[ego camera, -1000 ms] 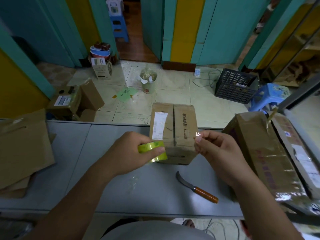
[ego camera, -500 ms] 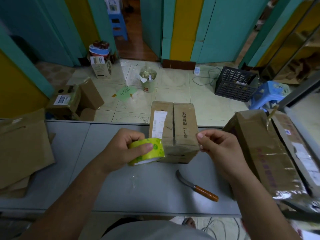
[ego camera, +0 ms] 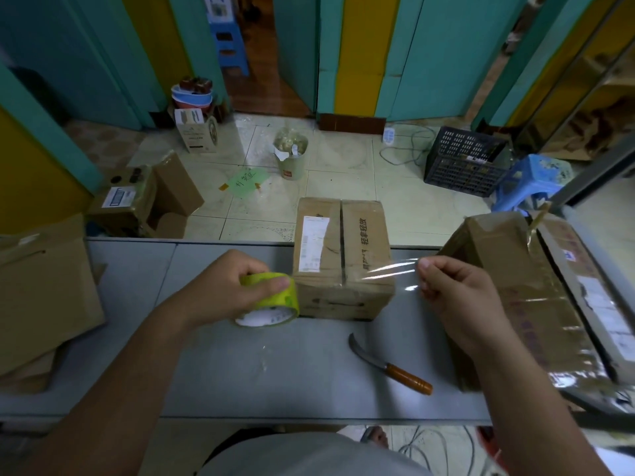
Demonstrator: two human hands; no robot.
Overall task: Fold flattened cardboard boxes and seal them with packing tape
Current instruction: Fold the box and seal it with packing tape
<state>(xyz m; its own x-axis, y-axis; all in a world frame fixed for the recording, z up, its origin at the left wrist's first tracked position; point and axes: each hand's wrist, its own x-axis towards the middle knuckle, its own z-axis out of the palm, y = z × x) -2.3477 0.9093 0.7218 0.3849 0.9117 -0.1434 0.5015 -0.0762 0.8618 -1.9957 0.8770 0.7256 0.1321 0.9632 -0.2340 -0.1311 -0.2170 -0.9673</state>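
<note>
At the desk's (ego camera: 240, 379) far edge stands the small cardboard box (ego camera: 342, 262), flaps closed, its centre seam seemingly untaped. Half a second ago both hands sat close together in front of it. Now they have drawn apart, and a strip of clear tape (ego camera: 388, 273) stretches across the box's near top edge, likely enough to start sealing. The left hand (ego camera: 233, 286) grips the tape roll (ego camera: 275, 302) just beside the box's left corner. The right hand (ego camera: 450, 290) pinches the free tape end. A knife (ego camera: 388, 365) lies nearer on the desk.
</note>
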